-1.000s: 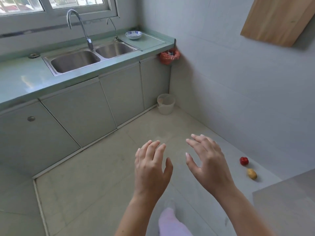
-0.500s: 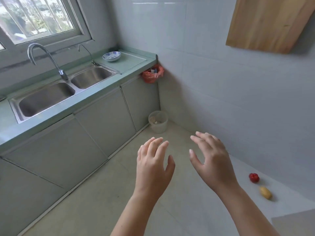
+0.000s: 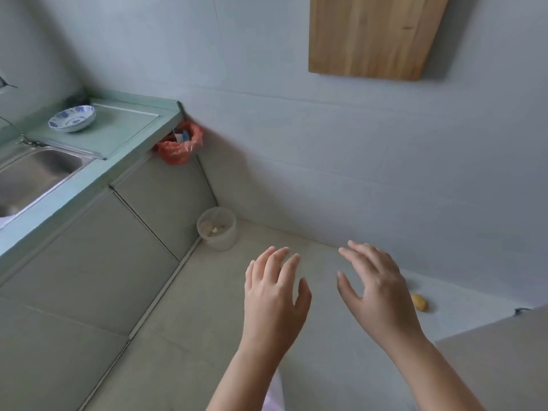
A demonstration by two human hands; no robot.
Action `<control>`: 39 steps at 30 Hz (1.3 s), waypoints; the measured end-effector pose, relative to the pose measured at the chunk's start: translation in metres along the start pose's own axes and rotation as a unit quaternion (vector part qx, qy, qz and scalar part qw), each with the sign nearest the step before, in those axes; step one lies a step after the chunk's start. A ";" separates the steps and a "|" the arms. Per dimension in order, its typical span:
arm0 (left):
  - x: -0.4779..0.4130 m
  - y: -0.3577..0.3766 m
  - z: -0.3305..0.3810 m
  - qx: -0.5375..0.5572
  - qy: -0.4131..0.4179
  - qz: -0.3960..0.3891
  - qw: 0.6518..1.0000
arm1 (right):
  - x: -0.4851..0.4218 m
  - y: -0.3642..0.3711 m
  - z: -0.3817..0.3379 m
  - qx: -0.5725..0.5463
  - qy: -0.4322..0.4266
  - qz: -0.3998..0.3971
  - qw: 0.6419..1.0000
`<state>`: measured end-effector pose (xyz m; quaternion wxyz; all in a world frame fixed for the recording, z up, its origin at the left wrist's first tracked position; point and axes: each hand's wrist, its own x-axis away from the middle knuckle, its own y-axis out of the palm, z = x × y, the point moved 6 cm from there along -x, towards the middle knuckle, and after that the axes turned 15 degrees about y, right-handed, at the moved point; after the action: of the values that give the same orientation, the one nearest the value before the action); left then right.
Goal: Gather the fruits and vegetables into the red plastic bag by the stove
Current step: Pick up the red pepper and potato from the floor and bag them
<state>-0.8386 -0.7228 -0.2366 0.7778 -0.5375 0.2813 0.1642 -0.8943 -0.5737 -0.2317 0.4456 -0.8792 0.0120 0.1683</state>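
A red plastic bag (image 3: 180,145) hangs at the end of the green counter (image 3: 89,176), against the tiled wall. A yellow potato-like vegetable (image 3: 419,302) lies on the floor by the wall, just right of my right hand (image 3: 375,287). The small red fruit seen earlier is hidden behind that hand. My left hand (image 3: 274,295) is raised beside it. Both hands are empty with fingers spread, held above the floor.
A translucent plastic bin (image 3: 218,229) stands on the floor in the corner under the bag. A blue-patterned bowl (image 3: 72,118) sits on the counter beside the steel sink (image 3: 35,170). A wooden board (image 3: 376,37) hangs on the wall. A grey surface (image 3: 501,354) juts in at lower right.
My view has swung right and closer to the corner; the sink slid left, and the red fruit went out of sight behind my right hand. Both hands stayed raised and empty.
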 end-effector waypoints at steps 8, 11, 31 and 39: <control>-0.100 0.048 -0.084 0.046 0.054 -0.022 0.997 | -0.101 0.037 -0.016 0.043 0.045 0.054 0.997; -0.138 0.063 -0.106 0.069 0.075 -0.028 0.994 | -0.139 0.040 -0.026 0.053 0.058 0.079 0.994; -0.238 0.226 -0.009 0.244 0.253 -0.148 0.925 | -0.171 -0.012 0.125 0.117 0.296 0.184 0.930; -0.279 0.296 0.062 0.245 0.295 -0.189 0.904 | -0.182 -0.069 0.233 0.102 0.352 0.248 0.897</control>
<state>-1.2071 -0.5435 -0.2694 0.7828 -0.3970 0.4227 -0.2258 -1.1204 -0.3720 -0.2493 0.4430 -0.7993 0.4031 -0.0489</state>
